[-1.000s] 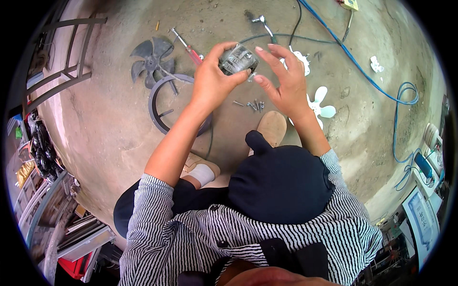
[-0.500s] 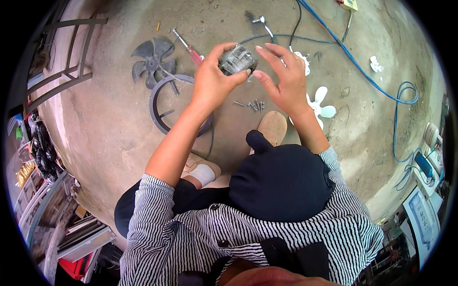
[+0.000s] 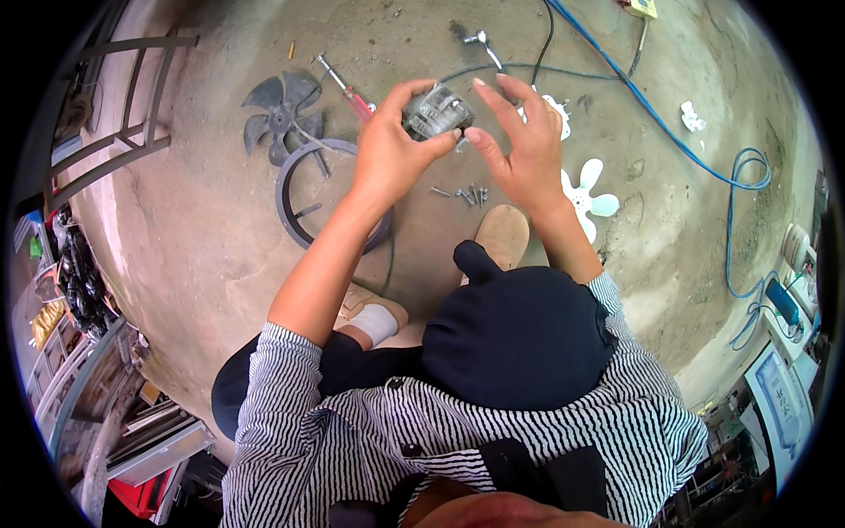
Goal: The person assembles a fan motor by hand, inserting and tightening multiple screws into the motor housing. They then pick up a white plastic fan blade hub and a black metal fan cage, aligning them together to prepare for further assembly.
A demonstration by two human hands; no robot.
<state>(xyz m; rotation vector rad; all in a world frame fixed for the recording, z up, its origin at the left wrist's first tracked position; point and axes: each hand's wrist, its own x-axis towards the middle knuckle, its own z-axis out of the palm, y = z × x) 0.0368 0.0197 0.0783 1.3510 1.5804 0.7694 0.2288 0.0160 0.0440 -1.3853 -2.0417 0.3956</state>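
Observation:
A small grey metal motor point(image 3: 440, 112) is gripped between the thumb and fingers of my left hand point(image 3: 393, 145), above the floor. Close by on its right, my right hand point(image 3: 526, 145) is open, with fingers apart and thumb tip near the motor's edge. Below the hands lie several loose screws point(image 3: 466, 194). A black fan blade point(image 3: 283, 116) and a dark round ring frame point(image 3: 283, 204) rest to the left, beside a red-handled screwdriver point(image 3: 354, 99). Partly hidden behind my right forearm is a white fan blade point(image 3: 584, 202); a white part point(image 3: 557, 110) shows behind that hand.
A ratchet wrench point(image 3: 486, 48) lies beyond the motor. Blue cable point(image 3: 656, 113) crosses the floor to the right, near crumpled white paper point(image 3: 693, 116). A dark metal frame point(image 3: 141, 97) stands far left. Shelving and clutter point(image 3: 84, 352) line the left edge.
My right hand has shifted slightly left, its fingers spreading a little more. The motor stays in my left hand, almost unmoved.

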